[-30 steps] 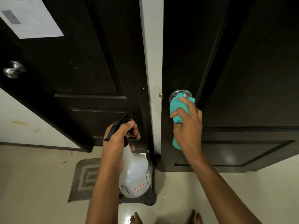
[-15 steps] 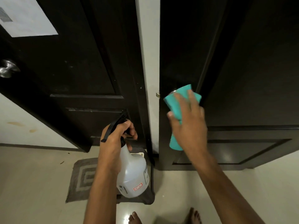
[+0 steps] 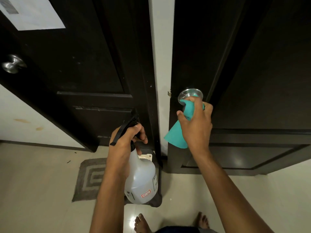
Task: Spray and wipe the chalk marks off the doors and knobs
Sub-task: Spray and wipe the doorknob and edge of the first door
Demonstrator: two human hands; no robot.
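Two dark doors face me: the left door (image 3: 80, 61) and the right door (image 3: 262, 73). My right hand (image 3: 196, 125) grips a teal cloth (image 3: 176, 137) and holds it against the silver knob (image 3: 190, 94) of the right door; the cloth's lower end hangs free. My left hand (image 3: 126, 140) holds a white spray bottle (image 3: 141, 179) by its black trigger head, low between the doors. The left door's silver knob (image 3: 12, 63) is bare at far left. Faint pale specks dot the left door's panel.
A white wall strip (image 3: 161, 47) separates the doors. A white paper sheet (image 3: 33, 12) is stuck on the left door. A grey patterned mat (image 3: 89, 179) lies on the pale tiled floor below the bottle. My bare feet (image 3: 143, 224) show at the bottom edge.
My right hand has turned with the cloth on the right knob: the cloth covered the knob half a second ago, and now the knob's top rim shows. The left hand and bottle stayed put.
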